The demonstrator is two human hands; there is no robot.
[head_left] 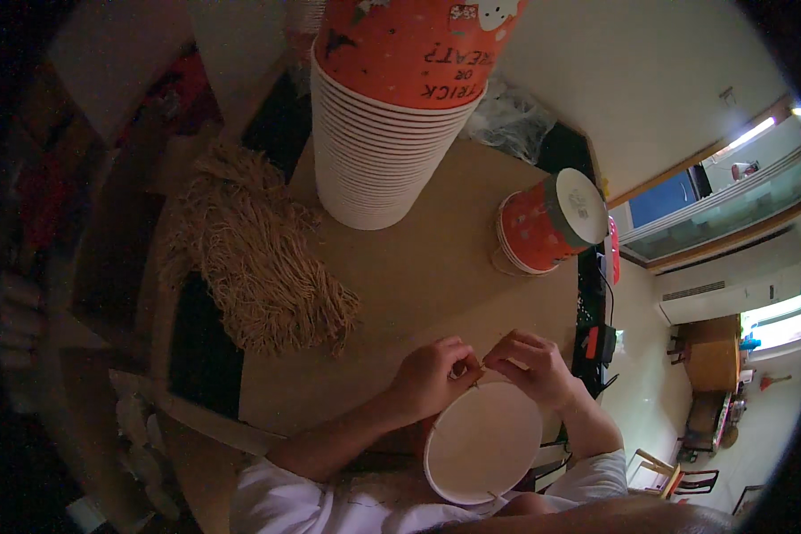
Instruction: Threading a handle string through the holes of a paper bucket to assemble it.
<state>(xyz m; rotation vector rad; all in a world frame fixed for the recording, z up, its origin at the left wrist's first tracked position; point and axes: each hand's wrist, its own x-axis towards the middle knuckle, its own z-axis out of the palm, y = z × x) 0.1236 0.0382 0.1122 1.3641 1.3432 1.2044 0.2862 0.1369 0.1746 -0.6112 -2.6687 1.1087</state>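
Left hand (429, 378) and right hand (538, 369) both pinched, apparently on thin cord (477, 384), at far edge of white-lined paper bucket (483, 442), just body-side of them. Looks like cord-tying; next move calls for snugging it without denting the bucket.

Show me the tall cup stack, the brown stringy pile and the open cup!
Tall cup stack (387, 135): head view, on its white rims.
Brown stringy pile (260, 262): head view, on its middle.
Open cup (482, 443): head view, on its white inside.
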